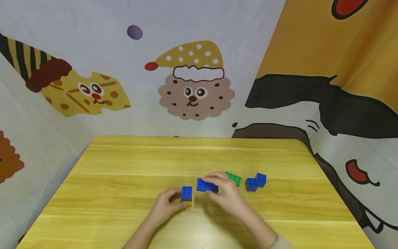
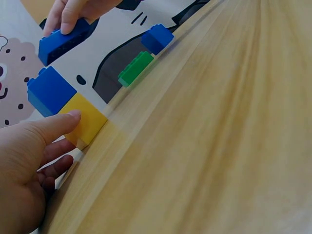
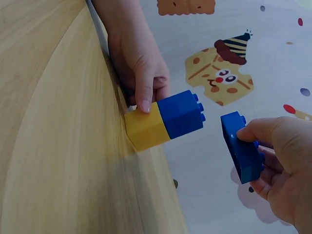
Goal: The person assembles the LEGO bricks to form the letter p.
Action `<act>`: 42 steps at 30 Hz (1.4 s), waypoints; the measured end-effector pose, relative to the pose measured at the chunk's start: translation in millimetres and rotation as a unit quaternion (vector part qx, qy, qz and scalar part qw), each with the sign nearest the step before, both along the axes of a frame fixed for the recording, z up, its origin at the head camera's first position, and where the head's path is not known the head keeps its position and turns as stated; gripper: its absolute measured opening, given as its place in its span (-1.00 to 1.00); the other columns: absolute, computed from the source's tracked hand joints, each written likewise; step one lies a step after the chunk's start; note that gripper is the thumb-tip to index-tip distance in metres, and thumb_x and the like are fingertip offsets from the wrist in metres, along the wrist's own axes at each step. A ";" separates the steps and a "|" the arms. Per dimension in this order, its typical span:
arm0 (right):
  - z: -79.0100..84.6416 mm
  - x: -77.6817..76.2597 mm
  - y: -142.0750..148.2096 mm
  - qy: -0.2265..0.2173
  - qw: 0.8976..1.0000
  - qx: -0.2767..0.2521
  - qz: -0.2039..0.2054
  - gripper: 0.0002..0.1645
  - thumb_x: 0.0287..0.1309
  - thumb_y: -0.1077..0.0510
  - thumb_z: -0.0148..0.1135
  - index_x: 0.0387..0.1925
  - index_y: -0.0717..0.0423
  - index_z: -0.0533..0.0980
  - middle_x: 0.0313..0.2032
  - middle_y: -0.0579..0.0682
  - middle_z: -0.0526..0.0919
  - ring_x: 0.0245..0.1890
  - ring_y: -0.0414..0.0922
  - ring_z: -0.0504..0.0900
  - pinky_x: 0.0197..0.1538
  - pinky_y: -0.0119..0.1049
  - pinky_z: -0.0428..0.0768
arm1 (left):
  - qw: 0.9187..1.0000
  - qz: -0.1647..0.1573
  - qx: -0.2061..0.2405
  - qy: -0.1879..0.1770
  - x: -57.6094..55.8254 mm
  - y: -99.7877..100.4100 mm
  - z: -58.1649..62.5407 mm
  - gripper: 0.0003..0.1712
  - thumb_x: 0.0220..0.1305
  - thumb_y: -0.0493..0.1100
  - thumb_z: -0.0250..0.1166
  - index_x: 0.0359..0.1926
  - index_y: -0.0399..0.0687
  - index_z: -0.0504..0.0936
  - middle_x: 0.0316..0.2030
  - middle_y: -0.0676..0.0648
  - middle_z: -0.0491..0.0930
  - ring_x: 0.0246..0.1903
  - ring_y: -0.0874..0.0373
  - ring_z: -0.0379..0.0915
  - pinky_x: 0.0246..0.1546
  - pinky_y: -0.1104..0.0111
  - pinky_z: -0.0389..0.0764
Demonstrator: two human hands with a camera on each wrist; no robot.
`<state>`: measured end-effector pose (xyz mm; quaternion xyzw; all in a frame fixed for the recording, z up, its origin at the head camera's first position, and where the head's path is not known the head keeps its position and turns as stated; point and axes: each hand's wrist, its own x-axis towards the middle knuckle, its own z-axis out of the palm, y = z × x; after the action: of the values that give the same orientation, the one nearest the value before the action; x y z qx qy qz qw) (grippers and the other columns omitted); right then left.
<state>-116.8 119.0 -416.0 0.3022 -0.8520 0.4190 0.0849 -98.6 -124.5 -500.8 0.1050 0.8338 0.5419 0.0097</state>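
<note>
On the wooden table (image 1: 130,166), the left hand (image 1: 164,206) seems to grip the yellow-and-blue brick stack (image 1: 187,194), fingers partly hidden; best braced low. The right hand (image 1: 229,194) pinches the long blue brick (image 1: 204,186) above and right of the stack; best held level.

In the head view, the right hand (image 1: 228,193) covered part of the long blue brick (image 1: 203,186) and of the green brick (image 1: 234,178), the blue block (image 1: 187,193) hid the top of the yellow block (image 1: 189,203), and the bottom edge cut off the surface (image 1: 109,173)
</note>
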 end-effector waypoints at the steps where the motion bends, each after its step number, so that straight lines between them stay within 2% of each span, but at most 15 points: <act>1: 0.6 0.0 -1.5 -0.002 1.000 -0.001 0.002 -0.52 -0.09 0.38 0.45 -0.05 0.06 0.63 -0.01 -0.12 0.57 0.03 -0.13 0.47 -0.01 -0.25 0.55 | 1.000 0.000 0.000 0.001 -0.2 0.0 -0.1 -0.50 -0.03 -0.10 0.52 -0.03 -0.13 0.63 -0.15 0.01 0.60 -0.09 0.07 0.51 0.03 0.17 0.48; 12: 2.5 -0.1 -15.6 0.000 0.999 -0.012 0.038 -0.54 -0.08 0.39 0.44 -0.05 0.12 0.62 -0.02 -0.07 0.58 0.02 -0.12 0.48 -0.02 -0.30 0.55 | 1.000 -0.004 -0.001 0.014 -1.7 -0.7 -1.9 -0.52 -0.01 -0.09 0.52 -0.04 -0.10 0.64 -0.15 0.03 0.61 -0.10 0.08 0.52 0.02 0.14 0.48; 29: 2.9 -0.9 -30.0 -0.011 0.998 0.032 0.055 -0.58 -0.02 0.31 0.43 -0.04 0.10 0.63 0.00 -0.11 0.57 0.05 -0.16 0.46 0.06 -0.22 0.50 | 1.000 -0.006 0.001 0.012 -3.2 -2.6 -2.7 -0.52 0.00 -0.07 0.51 -0.04 -0.11 0.64 -0.15 0.02 0.61 -0.09 0.08 0.51 0.04 0.11 0.47; 42: 1.2 -3.3 -36.7 -0.017 0.996 0.052 0.069 -0.63 0.05 0.27 0.40 -0.04 0.12 0.62 0.00 -0.06 0.57 0.07 -0.17 0.46 0.06 -0.30 0.49 | 1.000 -0.006 -0.001 0.010 -1.9 -2.0 -1.9 -0.53 0.00 -0.09 0.51 -0.04 -0.12 0.64 -0.13 -0.01 0.60 -0.08 0.06 0.51 0.04 0.09 0.46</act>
<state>-120.1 82.3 -414.9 0.3573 -0.8510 0.3840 0.0257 -100.5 -126.5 -502.7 0.1155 0.8336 0.5402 0.0044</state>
